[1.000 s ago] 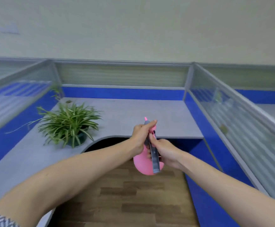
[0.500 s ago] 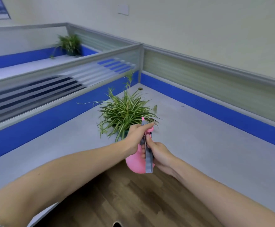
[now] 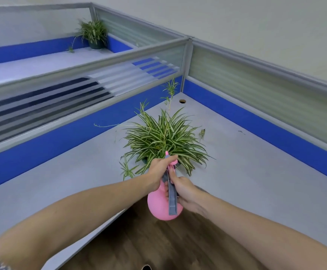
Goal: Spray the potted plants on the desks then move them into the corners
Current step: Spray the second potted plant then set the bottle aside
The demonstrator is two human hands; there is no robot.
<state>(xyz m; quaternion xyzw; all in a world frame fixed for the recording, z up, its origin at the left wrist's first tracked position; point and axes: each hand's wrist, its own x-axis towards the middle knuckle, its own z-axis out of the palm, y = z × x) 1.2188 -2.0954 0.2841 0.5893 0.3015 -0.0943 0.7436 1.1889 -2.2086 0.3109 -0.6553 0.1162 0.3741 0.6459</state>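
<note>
Just beyond both grips, left hand (image 3: 159, 168) and right hand (image 3: 186, 191) grasping the pink spray bottle (image 3: 158, 207), stands the potted plant (image 3: 164, 137).

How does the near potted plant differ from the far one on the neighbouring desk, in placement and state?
The near plant stands out on the open desk, away from the corner; the far plant sits tucked into its desk's corner. The near one has the pink spray bottle aimed at it, held by left hand and right hand; the far one stands unattended. Both have striped, arching leaves.

— That pink spray bottle (image 3: 158, 208)? 
— Smooth matt plastic, grey handle.
— The desk (image 3: 246, 172), centre?
— Matt grey laminate. Lower frame, glossy wood-grain floor (image 3: 158, 246); upper partitions (image 3: 256, 90), frosted ribbed panels in metal frames.
</note>
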